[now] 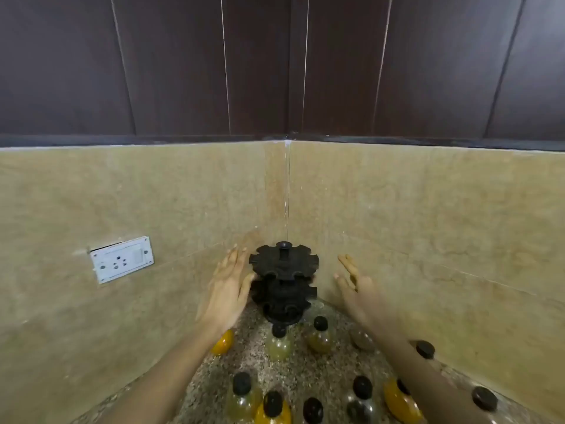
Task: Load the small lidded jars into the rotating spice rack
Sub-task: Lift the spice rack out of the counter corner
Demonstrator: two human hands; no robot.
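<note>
Rack [283, 272] between open hands [227, 289], jars [278, 341] just in front.

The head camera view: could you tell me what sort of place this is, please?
Probably a home kitchen corner: a speckled stone counter against tiled walls, a wall socket, and lidded spice jars around a black rotating rack.

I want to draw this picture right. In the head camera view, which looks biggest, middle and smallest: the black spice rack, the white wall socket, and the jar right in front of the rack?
1. black spice rack, the biggest as it looks here.
2. white wall socket, smaller.
3. jar right in front of the rack, the smallest, though it stands nearer the camera.
</note>
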